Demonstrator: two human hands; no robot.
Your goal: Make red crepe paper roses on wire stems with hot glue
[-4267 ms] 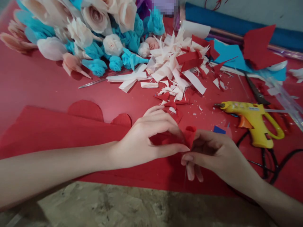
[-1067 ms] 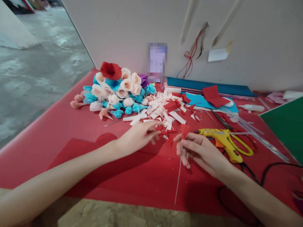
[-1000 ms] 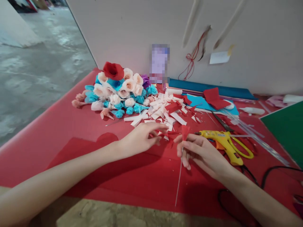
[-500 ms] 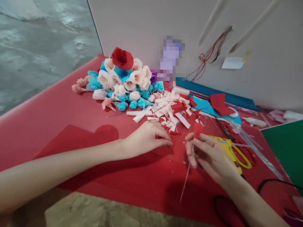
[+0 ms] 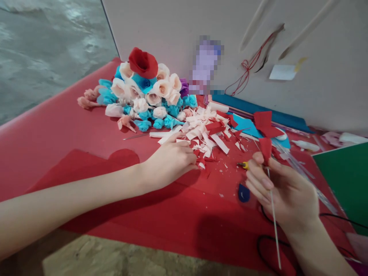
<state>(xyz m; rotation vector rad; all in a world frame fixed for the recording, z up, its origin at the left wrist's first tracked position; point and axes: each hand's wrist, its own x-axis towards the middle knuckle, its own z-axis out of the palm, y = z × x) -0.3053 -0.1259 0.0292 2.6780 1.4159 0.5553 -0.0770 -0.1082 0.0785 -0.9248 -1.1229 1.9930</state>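
Note:
My right hand (image 5: 283, 191) pinches a thin pale stem (image 5: 274, 226) topped with a folded piece of red crepe paper (image 5: 266, 148). The stem slants down past the palm toward the table's front edge. My left hand (image 5: 169, 163) hovers palm down, or rests, at the near side of a heap of white and red paper scraps (image 5: 207, 128). Its fingers are loosely bent and apart, with nothing visible in them. Behind my right hand pokes the dark tip and yellow front of a glue gun (image 5: 243, 165), its body mostly hidden. A dark blue object (image 5: 243, 193) lies beside that hand.
Handmade paper flowers (image 5: 146, 96) are piled at the back left. Red paper sheets (image 5: 86, 168) lie under my left forearm. A blue roll (image 5: 258, 111), a white glue bottle (image 5: 305, 145), clear sticks (image 5: 319, 189), a green board (image 5: 343, 180) and a black cable (image 5: 264, 237) occupy the right side.
My right hand has moved right and toward me with the stem and red paper, covering most of the yellow glue gun. My left hand has shifted slightly left, its fingers nearer the scraps.

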